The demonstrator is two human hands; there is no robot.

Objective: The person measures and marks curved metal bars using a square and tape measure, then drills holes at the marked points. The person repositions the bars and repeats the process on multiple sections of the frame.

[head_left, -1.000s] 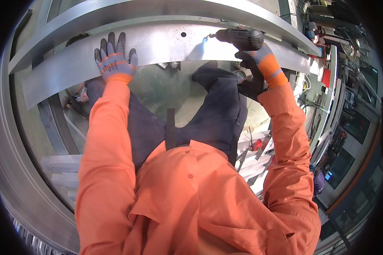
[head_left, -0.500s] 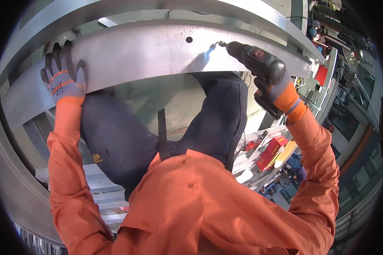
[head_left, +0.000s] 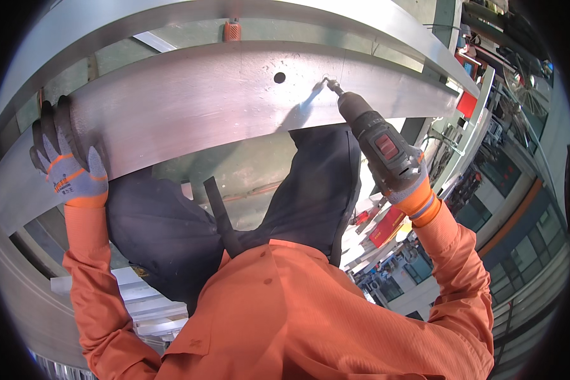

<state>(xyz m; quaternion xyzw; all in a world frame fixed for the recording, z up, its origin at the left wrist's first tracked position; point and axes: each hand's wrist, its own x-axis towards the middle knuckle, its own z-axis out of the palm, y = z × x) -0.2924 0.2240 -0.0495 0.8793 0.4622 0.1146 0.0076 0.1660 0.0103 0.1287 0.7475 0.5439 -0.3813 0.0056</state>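
Note:
A wide silver metal beam runs across in front of me, with one round dark hole through its face. My right hand, in a grey and orange work glove, is closed round the grip of a black cordless drill. The drill's bit points at the beam to the right of the hole, at or very near the surface; contact is hard to tell. My gloved left hand lies on the beam's left part, fingers spread over its face.
Another long metal beam curves along the far side. An orange-handled tool shows behind my beam. Stacked metal profiles lie at lower left. A red box stands at right, near cluttered shelving.
The beam appears lower and tilted in view. My left hand appears further left and down. The drill has turned more upright, its bit staying near the same spot. The orange-handled tool has come into view.

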